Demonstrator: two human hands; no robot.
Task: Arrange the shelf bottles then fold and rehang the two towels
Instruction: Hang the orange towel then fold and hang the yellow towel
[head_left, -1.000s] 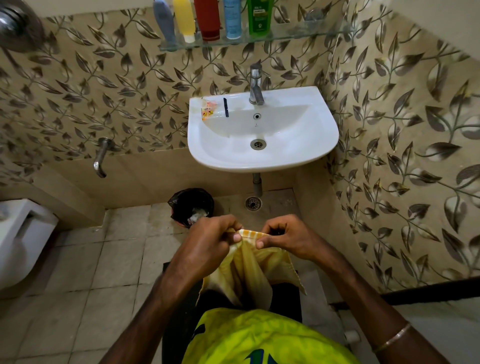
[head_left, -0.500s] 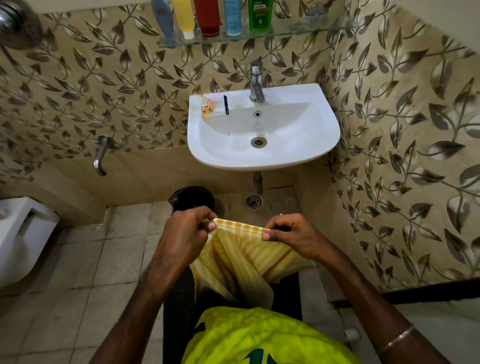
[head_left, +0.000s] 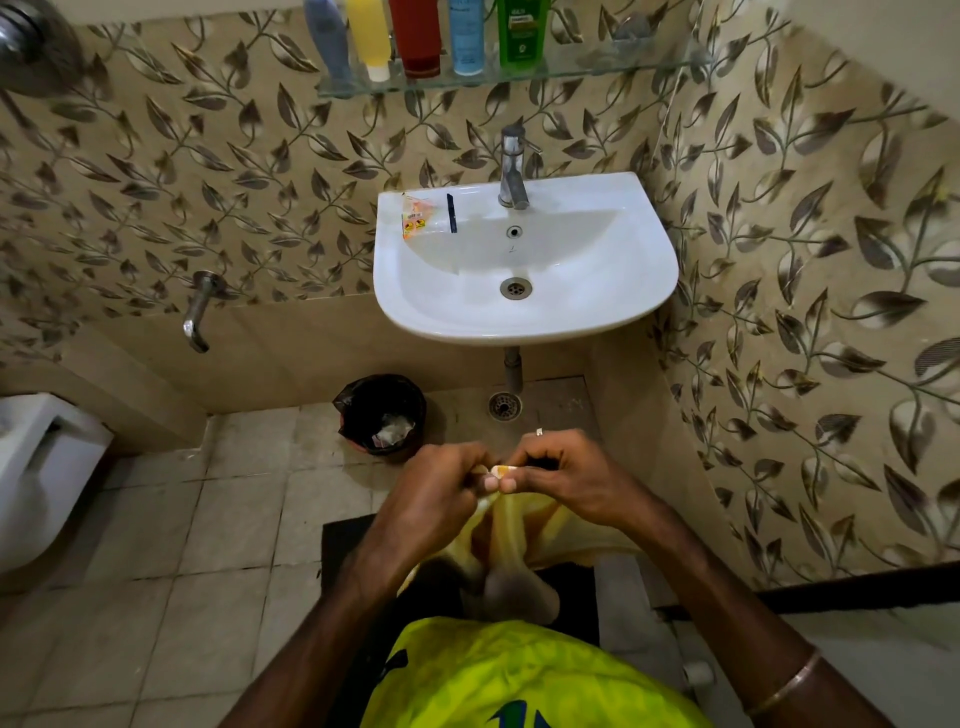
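Two hands are held close together near the bottom middle of the view, over the floor (head_left: 218, 545). One yellow towel (head_left: 519, 540) is pinched at its top edge by both of them. The left hand (head_left: 441, 499) has its fingers curled tight on the cloth, and the right hand (head_left: 566, 478) has its fingers curled on the same edge, right beside the left. The rest of the towel is bunched and hangs down under the hands, above a dark mat (head_left: 353, 551).

Five bottles are lined up on the glass shelf (head_left: 597, 65) at the far top: a grey bottle (head_left: 327, 41), a yellow bottle (head_left: 370, 36), a red bottle (head_left: 418, 36), a blue bottle (head_left: 466, 36) and a green bottle (head_left: 521, 31). They are stood side by side at the left part of the shelf.

Below the shelf a white sink (head_left: 613, 291) with a tap (head_left: 513, 166) is fixed to the wall. A black bin (head_left: 382, 413) is set on the floor under the sink, to the left.
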